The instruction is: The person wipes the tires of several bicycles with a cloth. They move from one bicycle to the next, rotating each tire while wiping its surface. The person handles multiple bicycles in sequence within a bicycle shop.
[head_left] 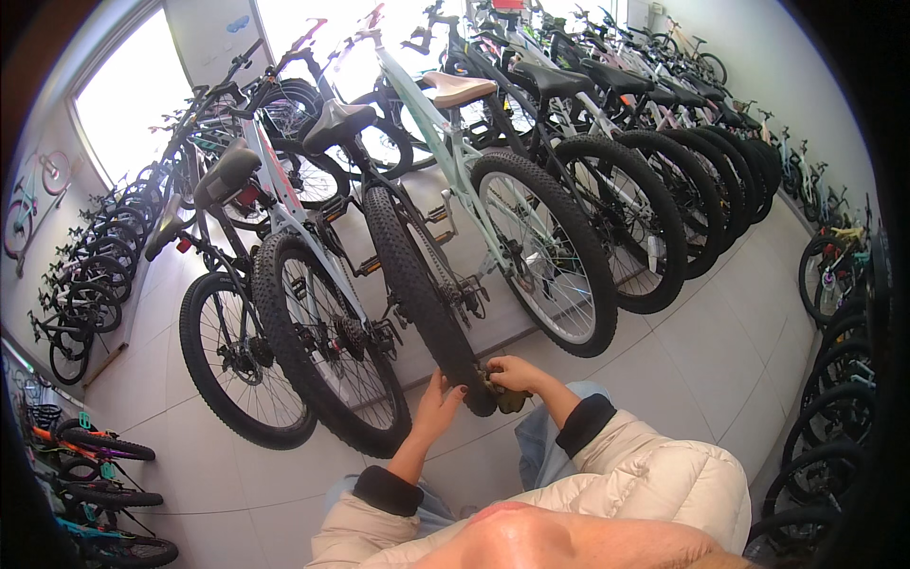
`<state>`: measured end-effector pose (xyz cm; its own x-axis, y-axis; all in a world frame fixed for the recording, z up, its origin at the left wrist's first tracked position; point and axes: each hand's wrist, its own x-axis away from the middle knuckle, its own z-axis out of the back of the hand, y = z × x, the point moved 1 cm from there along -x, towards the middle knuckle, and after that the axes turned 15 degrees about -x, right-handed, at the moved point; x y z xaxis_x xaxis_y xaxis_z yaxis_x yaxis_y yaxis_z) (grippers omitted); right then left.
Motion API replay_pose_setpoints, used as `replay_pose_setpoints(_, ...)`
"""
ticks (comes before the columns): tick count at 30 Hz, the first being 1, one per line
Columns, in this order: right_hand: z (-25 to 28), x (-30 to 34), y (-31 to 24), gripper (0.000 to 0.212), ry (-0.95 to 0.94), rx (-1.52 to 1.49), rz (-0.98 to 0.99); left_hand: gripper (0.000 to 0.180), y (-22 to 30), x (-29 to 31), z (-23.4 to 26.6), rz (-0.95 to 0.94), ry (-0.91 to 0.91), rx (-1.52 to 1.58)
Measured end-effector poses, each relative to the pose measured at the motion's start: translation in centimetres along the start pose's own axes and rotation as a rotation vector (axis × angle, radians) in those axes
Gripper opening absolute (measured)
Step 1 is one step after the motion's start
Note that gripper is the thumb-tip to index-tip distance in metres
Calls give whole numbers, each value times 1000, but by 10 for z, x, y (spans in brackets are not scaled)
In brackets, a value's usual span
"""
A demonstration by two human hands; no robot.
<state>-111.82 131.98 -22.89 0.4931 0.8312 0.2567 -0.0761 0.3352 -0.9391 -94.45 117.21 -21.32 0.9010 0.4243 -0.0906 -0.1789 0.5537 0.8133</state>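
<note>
In front of me stands a dark bicycle with its rear tire [417, 275] pointing toward me. My left hand [436, 403] rests against the left side of this thick knobby tire near its lower end, with the fingers stretched out. On the opposite side, my right hand [513, 374] grips a crumpled olive-brown cloth [513, 402], pressed close to the tire. Part of the cloth is hidden by the hand and the tire. The bicycle's grey-black saddle [339, 125] sits above the wheel.
A pale green bicycle [464, 171] with a tan saddle stands close on the right. A white bicycle [284, 194] is close on the left. Long rows of bicycles continue both ways, and more line the right wall [823, 398]. Light tiles cover the floor [682, 370].
</note>
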Motion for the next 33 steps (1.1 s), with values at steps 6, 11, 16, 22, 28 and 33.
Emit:
replay_pose_setpoints(6,0,0,1,30,-3,-2,0,80,5,-1,3,-18,-24,19)
replay_pose_setpoints(11,-1,-5,10,26,-9,-32,13,80,13,0,7,0,-18,-6)
replay_pose_setpoints(16,-1,-7,13,23,-5,-53,24,77,16,0,11,62,-138,123)
replay_pose_setpoints(22,0,-6,8,22,-2,48,60,69,14,0,9,34,-64,76)
replay_pose_setpoints(28,-2,-6,8,28,0,-40,-12,64,13,0,8,121,-111,121)
replay_pose_setpoints(33,-2,-2,1,28,-16,-72,-49,63,9,-2,8,72,-139,120)
